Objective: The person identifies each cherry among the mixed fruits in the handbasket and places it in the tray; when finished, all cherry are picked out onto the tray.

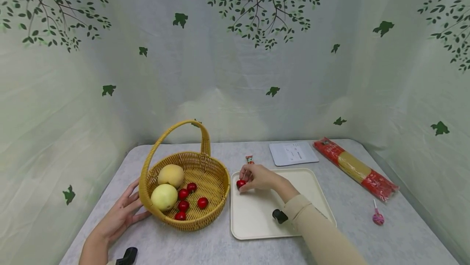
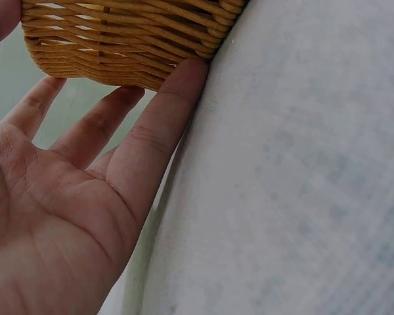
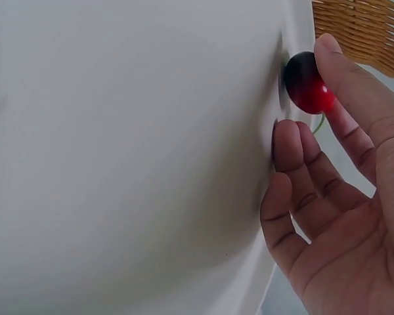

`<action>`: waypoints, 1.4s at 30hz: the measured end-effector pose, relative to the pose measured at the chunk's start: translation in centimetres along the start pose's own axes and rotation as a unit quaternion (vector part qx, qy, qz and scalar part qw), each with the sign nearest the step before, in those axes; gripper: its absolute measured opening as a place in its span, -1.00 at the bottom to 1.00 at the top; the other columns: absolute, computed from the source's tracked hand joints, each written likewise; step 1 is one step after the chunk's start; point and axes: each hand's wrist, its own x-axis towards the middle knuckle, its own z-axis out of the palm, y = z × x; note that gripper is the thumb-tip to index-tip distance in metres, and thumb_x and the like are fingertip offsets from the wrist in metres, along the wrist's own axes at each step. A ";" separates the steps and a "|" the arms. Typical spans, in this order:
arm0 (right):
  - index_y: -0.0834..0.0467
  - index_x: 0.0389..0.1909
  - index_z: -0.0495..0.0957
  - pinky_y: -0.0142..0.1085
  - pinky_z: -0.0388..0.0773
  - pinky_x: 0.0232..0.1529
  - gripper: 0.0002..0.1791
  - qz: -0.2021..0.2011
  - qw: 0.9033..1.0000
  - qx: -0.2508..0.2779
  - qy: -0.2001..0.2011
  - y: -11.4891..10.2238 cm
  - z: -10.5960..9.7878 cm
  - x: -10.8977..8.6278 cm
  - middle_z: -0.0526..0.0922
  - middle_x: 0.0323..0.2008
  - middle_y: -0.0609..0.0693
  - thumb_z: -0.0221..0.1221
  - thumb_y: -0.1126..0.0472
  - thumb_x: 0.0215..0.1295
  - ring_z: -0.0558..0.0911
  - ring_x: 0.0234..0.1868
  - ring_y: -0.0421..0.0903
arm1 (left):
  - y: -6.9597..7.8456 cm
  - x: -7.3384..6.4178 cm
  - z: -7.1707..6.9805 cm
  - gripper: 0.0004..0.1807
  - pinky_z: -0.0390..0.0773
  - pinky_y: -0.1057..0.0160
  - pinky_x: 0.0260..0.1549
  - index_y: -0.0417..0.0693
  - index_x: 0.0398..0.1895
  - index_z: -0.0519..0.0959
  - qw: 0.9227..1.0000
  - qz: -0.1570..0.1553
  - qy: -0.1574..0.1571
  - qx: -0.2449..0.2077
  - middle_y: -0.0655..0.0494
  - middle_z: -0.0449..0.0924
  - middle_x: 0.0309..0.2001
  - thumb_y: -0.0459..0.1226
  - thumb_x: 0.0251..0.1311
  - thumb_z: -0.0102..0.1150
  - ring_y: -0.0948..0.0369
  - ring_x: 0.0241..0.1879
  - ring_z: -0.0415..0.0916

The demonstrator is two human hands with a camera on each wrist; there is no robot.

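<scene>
Between thumb and finger my right hand (image 1: 258,177) pinches a dark red cherry (image 3: 308,84) with a green stem, close to the left side of a cream tray (image 1: 257,224). The fingertips of my left hand (image 1: 123,212) touch the lower left side of a yellow woven basket (image 1: 216,212) with a tall arched handle; in the left wrist view its fingers are extended against the weave (image 2: 131,39). Inside the basket are a yellow round fruit (image 1: 171,175), a pale green round fruit (image 1: 164,197) and several red cherries (image 1: 202,203).
Behind the tray lie a small red-wrapped item (image 1: 249,159) and a white card (image 1: 293,153). On the right are a long red-and-yellow packet (image 1: 354,168) and a lollipop (image 1: 378,218). Leaf-patterned curtains (image 1: 235,106) surround the grey tabletop (image 1: 183,248).
</scene>
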 end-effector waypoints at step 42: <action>0.00 0.25 0.65 -0.37 0.65 -0.03 -0.63 -0.072 0.987 -0.073 -0.121 -13.3 -0.7 6.9 0.77 -0.02 -0.05 0.34 0.01 0.52 0.70 -0.04 -0.19 | 0.4 -0.3 0.0 -0.21 0.73 0.16 0.17 0.44 0.77 -0.19 1.000 -0.017 0.016 -0.005 0.64 0.46 0.34 -0.30 0.72 -0.12 0.53 0.28 0.54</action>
